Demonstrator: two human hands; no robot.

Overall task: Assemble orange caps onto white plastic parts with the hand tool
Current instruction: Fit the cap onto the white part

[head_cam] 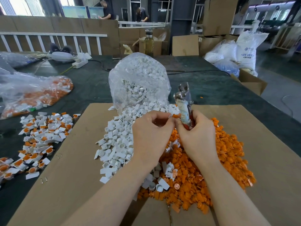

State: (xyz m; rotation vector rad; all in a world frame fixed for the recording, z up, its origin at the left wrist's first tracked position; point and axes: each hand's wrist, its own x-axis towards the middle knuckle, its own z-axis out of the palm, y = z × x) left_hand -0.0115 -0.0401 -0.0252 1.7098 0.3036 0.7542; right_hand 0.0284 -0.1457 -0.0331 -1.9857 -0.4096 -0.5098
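Both hands meet above the middle of a flat cardboard sheet [244,144] that lies on the dark green tabletop [91,85]. The right hand [197,132] grips the hand tool [184,103], its fingers curled round the red handles low down. The tool stands nearly upright, its long axis running from the palm up and slightly left, away from the person, with the shiny metal head at the top and a pale wrapped part below it. The left hand [150,131] has thumb and forefinger closed in a pinch on a small orange cap [176,116] with a thin white piece, held just beside the tool's lower shaft; whether cap and tool touch cannot be told.

Under the left hand spreads a heap of white plastic parts [117,144], spilling toward the person out of a clear plastic bag [138,75] whose mouth faces the near edge. Under the right hand and wrist lies a heap of loose orange caps [228,152], touching the white heap along the middle. Off to the left, on the tabletop and the sheet's edge, lies a scatter of assembled pieces [37,136], white with orange tops. Behind it sits a second clear bag [32,93] of orange and white pieces.
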